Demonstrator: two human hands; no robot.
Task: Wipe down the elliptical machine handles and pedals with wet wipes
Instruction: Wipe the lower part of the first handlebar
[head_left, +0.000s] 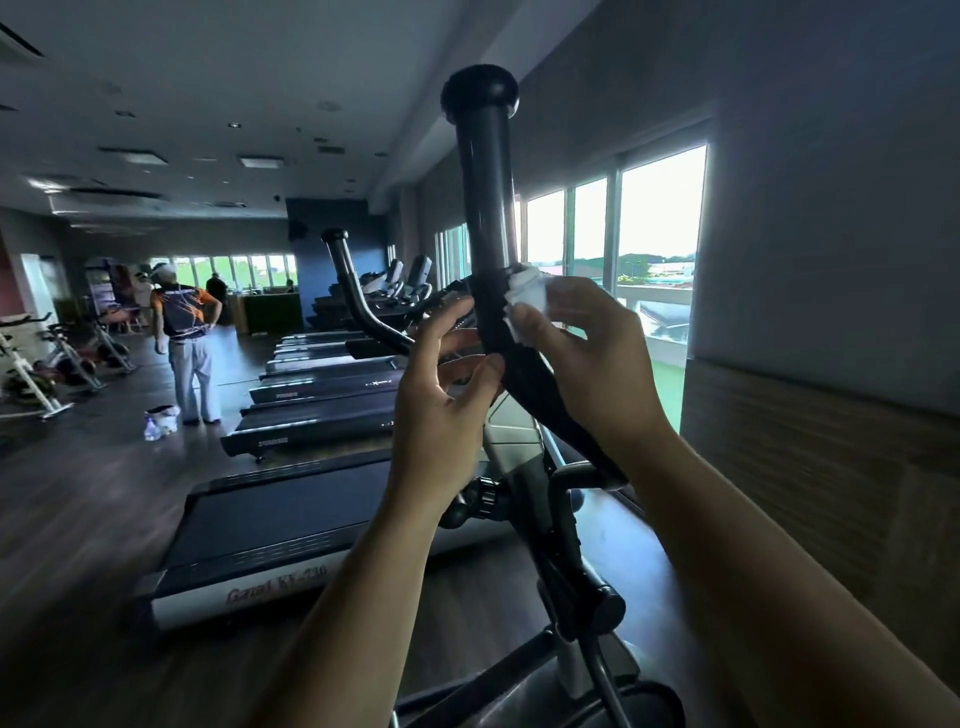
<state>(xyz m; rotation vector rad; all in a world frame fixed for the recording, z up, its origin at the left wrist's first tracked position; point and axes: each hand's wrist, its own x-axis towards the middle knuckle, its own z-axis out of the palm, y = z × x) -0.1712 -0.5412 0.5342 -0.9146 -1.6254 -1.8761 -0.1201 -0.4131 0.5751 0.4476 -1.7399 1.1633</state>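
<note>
A: What does the person wear on the arms?

B: Nothing that shows. Both forearms are bare from the bottom edge of the view up to the wrists, with no sleeve or cuff in sight.

A: And the hands?

B: The left hand (441, 395) and right hand (587, 358) are bare too: no gloves, rings, watch or bands visible.

A row of treadmills (311, 400) lines a dim gym's dark wood floor (78, 499) beneath bright windows (660, 208); exercise bikes (57, 358) stand far left, a person (189, 338) beside them.
</note>
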